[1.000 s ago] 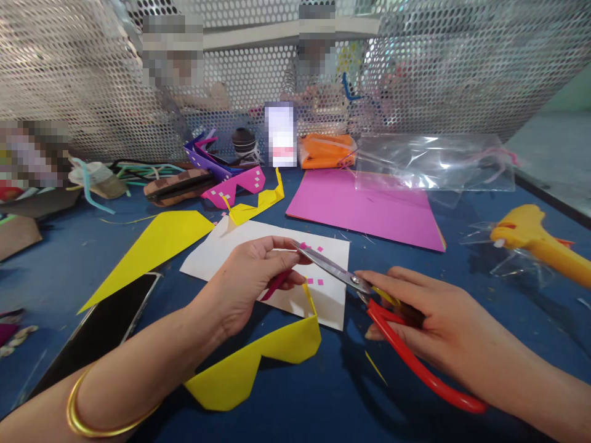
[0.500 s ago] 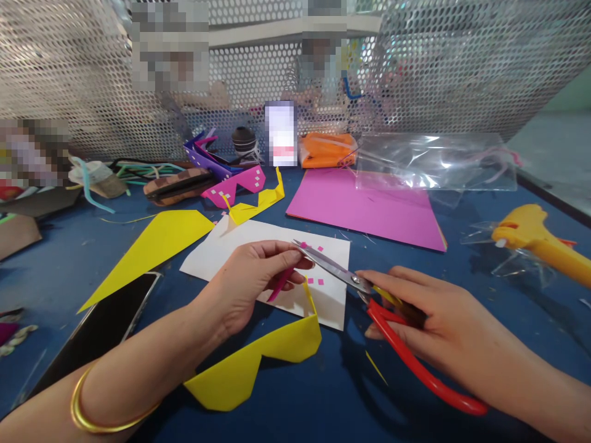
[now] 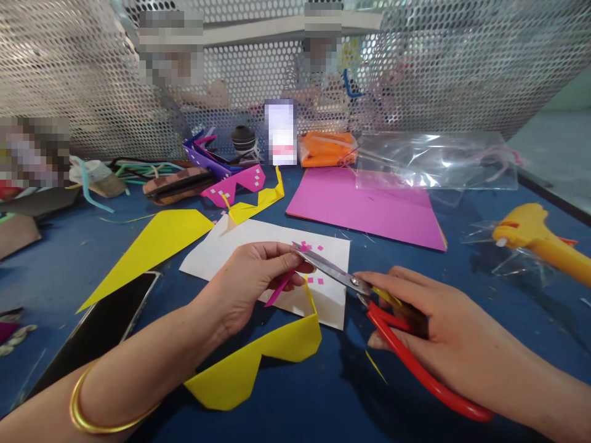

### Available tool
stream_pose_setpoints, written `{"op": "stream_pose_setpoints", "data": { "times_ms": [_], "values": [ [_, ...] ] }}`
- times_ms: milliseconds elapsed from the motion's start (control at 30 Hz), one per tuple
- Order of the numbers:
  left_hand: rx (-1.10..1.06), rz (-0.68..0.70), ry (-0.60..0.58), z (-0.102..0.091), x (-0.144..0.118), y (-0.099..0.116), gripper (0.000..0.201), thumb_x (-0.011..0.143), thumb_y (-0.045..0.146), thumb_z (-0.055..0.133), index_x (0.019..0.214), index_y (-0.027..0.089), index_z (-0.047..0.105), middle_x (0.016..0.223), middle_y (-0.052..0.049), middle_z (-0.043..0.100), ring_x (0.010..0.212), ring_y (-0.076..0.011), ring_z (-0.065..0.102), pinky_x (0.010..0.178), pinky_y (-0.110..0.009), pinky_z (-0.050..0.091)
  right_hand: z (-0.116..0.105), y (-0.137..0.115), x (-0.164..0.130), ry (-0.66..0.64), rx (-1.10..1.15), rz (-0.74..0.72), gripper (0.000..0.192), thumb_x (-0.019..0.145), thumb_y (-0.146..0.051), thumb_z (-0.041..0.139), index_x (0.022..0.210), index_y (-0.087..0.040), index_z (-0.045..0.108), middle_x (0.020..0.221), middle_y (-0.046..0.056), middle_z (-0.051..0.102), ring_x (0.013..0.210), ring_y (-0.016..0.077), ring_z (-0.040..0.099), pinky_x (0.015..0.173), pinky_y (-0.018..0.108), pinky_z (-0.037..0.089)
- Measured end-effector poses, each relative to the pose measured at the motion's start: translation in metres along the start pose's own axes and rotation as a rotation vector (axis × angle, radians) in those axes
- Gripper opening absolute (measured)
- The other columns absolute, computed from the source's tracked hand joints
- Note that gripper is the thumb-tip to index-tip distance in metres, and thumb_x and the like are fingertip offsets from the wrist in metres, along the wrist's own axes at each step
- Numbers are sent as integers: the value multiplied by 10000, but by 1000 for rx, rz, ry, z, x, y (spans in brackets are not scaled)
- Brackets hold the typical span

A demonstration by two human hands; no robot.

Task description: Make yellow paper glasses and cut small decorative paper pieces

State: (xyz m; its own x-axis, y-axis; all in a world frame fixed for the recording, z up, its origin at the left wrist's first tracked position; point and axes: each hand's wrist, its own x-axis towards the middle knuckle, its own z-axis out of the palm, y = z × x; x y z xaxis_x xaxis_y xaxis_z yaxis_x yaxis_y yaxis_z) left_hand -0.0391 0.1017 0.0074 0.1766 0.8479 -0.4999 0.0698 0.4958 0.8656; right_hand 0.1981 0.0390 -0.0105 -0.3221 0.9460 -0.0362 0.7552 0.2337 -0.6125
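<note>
My left hand [image 3: 263,274] pinches a narrow magenta paper strip [image 3: 279,290], one end of which hangs below the fingers. My right hand [image 3: 425,307] is wrapped round the red-handled scissors [image 3: 330,269]. Their blades point left, with the tips beside my left fingertips. Underneath lies a white paper sheet [image 3: 249,237], with several small magenta squares [image 3: 320,281] on its right part. Nearest to me, below my left hand, rests a yellow paper pair of glasses [image 3: 258,357] with one arm standing up.
Behind the sheet lie pink glasses [image 3: 235,184] with white squares and smaller yellow glasses [image 3: 258,206]. Purple paper [image 3: 364,206] is stacked at back right, a yellow glue gun [image 3: 535,240] at right. A black phone [image 3: 101,332] lies partly under yellow paper [image 3: 152,252]. Perforated metal [image 3: 258,61] stands behind.
The scissors' lower handle has swung slightly down and outward, and the blades look closer together. The magenta strip's hanging end has shifted a little left and down. Another magenta piece shows near the tips.
</note>
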Motion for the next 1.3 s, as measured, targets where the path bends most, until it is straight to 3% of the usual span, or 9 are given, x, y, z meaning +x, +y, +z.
{"op": "stream_pose_setpoints", "data": {
  "times_ms": [233, 367, 600, 833, 1300],
  "values": [
    [-3, -6, -13, -1, 0, 0, 89, 796, 209, 702, 732, 183, 757, 579, 2, 659, 505, -71, 516, 475, -169, 368, -5, -3, 0, -52, 15, -20, 345, 887, -400, 628, 1210, -280, 654, 851, 14, 658, 723, 174, 650, 628, 284, 550],
    [16, -5, -18, -1, 1, 0, 95, 803, 201, 692, 733, 183, 753, 572, 5, 656, 501, -71, 515, 475, -168, 372, -5, -2, 0, -43, 8, -53, 275, 877, -381, 641, 1137, -301, 682, 963, 32, 694, 805, 199, 671, 581, 259, 532],
    [45, -25, -6, -1, 1, 0, 101, 810, 211, 686, 739, 165, 740, 574, 4, 650, 494, -72, 515, 468, -165, 376, -4, 3, -1, -46, -13, -80, 370, 881, -392, 645, 1241, -307, 649, 941, 19, 712, 761, 188, 676, 602, 266, 547],
    [35, -30, -18, -2, 2, -1, 110, 826, 221, 683, 754, 163, 742, 577, 7, 648, 495, -68, 518, 439, -150, 346, -4, 6, -1, -75, -16, -67, 442, 909, -418, 614, 1332, -295, 587, 1031, 41, 708, 925, 220, 681, 609, 260, 548],
    [2, -67, -36, -5, 6, -3, 141, 841, 219, 693, 721, 157, 734, 591, -6, 677, 491, -64, 555, 406, -135, 342, -5, 2, 0, -87, 42, -26, 341, 907, -475, 599, 1186, -286, 659, 842, 0, 641, 711, 160, 641, 601, 261, 529]
  ]
}}
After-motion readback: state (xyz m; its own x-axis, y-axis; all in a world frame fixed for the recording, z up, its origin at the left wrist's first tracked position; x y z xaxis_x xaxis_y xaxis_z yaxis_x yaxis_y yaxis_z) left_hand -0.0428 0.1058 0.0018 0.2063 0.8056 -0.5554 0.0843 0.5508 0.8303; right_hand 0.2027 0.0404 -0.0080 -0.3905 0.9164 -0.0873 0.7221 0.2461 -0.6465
